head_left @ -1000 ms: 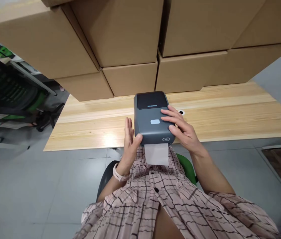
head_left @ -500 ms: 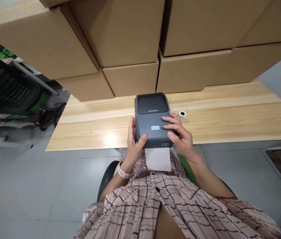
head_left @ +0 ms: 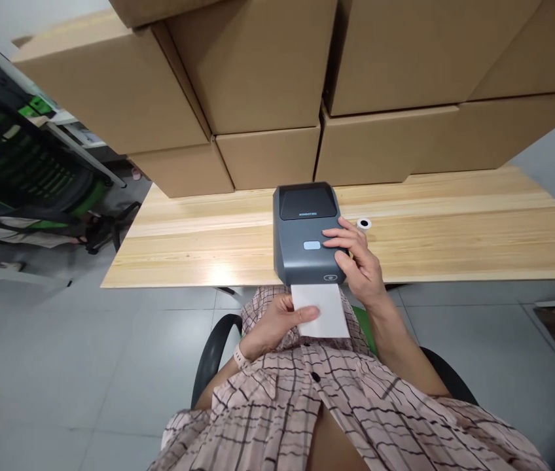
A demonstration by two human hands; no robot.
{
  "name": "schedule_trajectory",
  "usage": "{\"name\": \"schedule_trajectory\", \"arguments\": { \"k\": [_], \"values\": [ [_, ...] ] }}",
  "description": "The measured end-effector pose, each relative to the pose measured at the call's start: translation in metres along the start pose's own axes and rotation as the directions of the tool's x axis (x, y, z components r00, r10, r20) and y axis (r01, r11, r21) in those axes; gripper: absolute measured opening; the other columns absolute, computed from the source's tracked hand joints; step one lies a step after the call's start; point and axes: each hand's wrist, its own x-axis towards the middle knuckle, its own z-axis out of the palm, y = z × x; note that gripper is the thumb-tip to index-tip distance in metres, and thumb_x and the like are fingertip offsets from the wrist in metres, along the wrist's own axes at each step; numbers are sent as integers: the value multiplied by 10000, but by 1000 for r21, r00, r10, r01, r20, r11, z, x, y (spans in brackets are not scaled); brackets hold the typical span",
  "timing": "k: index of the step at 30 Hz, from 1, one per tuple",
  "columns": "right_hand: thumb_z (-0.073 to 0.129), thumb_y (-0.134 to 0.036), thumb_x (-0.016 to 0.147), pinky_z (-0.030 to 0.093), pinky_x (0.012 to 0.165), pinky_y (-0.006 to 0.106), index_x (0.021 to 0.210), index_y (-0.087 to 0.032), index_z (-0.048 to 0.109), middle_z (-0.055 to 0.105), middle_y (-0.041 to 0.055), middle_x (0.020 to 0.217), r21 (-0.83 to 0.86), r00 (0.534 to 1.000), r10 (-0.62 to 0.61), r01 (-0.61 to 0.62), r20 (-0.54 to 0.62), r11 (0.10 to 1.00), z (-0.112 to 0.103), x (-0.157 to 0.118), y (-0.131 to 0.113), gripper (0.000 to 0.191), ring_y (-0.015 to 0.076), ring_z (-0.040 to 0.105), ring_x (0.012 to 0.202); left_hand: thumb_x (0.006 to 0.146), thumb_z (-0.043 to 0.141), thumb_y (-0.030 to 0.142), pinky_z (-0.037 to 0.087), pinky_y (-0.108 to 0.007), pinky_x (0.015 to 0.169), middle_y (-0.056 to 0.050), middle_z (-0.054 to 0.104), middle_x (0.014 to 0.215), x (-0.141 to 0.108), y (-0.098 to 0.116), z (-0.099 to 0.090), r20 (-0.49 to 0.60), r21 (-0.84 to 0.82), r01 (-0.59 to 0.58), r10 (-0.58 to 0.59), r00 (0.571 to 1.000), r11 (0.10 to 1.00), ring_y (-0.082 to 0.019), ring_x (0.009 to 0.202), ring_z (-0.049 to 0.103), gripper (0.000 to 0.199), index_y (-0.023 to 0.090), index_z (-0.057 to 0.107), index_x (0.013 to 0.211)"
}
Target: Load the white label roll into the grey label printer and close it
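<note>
A dark grey label printer (head_left: 302, 255) stands at the front edge of the wooden table, with a light blue button on top. White paper (head_left: 324, 327) hangs out of its front. My left hand (head_left: 277, 324) grips the paper just below the printer, thumb on top and the other fingers hidden under it. My right hand (head_left: 360, 265) rests on the printer's right side, its fingers spread over the top beside the button. Just behind that hand is a small white roll (head_left: 364, 224) with a black core.
Stacked cardboard boxes (head_left: 268, 157) line the back of the wooden table (head_left: 454, 248). A black and green chair (head_left: 27, 157) and a desk frame are at the left. Armrests of my own chair flank me.
My left hand has left the printer's left side, moved down toward me and taken hold of the paper. My right hand stays on the printer. The view has shifted slightly.
</note>
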Motion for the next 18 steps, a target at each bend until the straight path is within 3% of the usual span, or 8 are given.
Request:
{"name": "schedule_trajectory", "arguments": {
  "k": [5,10,13,15,18],
  "values": [
    [485,-272,1040,266,1282,644,1100,-353,769,744,-1,1284,-133,999,-26,30,32,991,-2,1,-3,301,291,534,1461,726,905,574,568,-377,816,-67,805,834,-1,6,-1,-12,105,-30,32,999,994,-196,759,698,424,171,829,833],
    [491,-365,1069,152,1304,629,1229,-457,758,711,-25,1329,-338,987,-93,132,129,932,-7,6,-14,325,285,579,1363,871,766,597,482,-323,710,-36,713,723,-1,8,-21,52,325,-113,102,993,939,-158,676,598,461,176,749,683],
    [467,-432,1093,88,1309,655,1167,-434,768,715,-23,1367,-420,981,-117,172,152,891,-8,13,-22,310,311,533,1433,917,703,607,435,-295,658,-7,621,622,-3,16,-37,-50,400,-162,198,979,902,-136,622,537,522,184,673,611],
    [479,-473,1093,36,1304,686,1061,-385,769,720,-31,1398,-437,974,-149,209,168,875,-6,19,-25,305,342,475,1506,938,682,583,437,-292,663,1,593,610,-4,23,-45,-205,437,-227,342,917,870,-140,631,534,516,193,634,604],
    [516,-505,1082,-2,1298,717,953,-326,730,732,-40,1409,-411,963,-169,243,209,878,-1,24,-25,308,369,426,1560,986,649,500,496,-308,750,-16,653,737,0,30,-48,-377,510,-368,586,717,778,-170,755,607,395,207,673,723]
  ]
}}
